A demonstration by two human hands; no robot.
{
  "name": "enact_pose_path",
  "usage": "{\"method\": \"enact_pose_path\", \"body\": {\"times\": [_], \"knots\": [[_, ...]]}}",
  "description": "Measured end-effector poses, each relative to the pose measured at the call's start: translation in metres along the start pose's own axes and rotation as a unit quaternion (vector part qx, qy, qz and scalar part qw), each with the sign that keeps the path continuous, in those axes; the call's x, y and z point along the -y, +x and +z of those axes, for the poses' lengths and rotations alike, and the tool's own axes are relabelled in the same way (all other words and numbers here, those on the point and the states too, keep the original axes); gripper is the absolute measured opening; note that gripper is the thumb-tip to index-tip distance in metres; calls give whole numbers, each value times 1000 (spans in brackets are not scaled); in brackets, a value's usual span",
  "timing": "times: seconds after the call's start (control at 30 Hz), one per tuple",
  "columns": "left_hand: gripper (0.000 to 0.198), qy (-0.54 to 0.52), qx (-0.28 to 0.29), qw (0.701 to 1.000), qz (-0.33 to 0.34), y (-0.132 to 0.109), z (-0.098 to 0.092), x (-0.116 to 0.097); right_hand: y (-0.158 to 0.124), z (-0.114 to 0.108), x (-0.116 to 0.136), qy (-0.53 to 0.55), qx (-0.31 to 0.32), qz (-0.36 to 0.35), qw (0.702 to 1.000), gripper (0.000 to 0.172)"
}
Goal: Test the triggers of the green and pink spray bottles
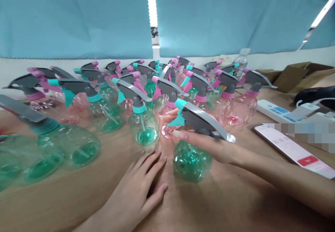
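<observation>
My right hand (206,144) grips the neck of a green spray bottle (192,162) with a grey trigger head and teal nozzle, standing on the wooden table (222,204) in front of me. My left hand (138,186) lies flat on the table just left of that bottle, fingers spread and empty. Behind stand many more spray bottles: a green one (143,130) just beyond my left hand, and a pink one (242,108) to the right.
Large green bottles (68,144) crowd the left side. At the right lie a phone (295,150), a white power strip (274,109), a dark object and cardboard boxes (300,76). Blue curtains hang behind.
</observation>
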State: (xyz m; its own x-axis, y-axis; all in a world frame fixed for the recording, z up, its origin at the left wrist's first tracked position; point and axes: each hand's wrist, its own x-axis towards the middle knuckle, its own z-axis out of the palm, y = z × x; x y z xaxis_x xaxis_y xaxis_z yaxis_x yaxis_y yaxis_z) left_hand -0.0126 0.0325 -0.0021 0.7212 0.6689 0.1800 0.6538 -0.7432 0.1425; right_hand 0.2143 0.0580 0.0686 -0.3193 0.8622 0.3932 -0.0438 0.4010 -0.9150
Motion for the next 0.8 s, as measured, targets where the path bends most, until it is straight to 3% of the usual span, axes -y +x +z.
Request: {"method": "enact_pose_path", "body": {"times": [0.8], "knots": [[47,-9,5,1000,-5,-2,1,0,0,-1,-2,-43,-2,-4,999,25]]}}
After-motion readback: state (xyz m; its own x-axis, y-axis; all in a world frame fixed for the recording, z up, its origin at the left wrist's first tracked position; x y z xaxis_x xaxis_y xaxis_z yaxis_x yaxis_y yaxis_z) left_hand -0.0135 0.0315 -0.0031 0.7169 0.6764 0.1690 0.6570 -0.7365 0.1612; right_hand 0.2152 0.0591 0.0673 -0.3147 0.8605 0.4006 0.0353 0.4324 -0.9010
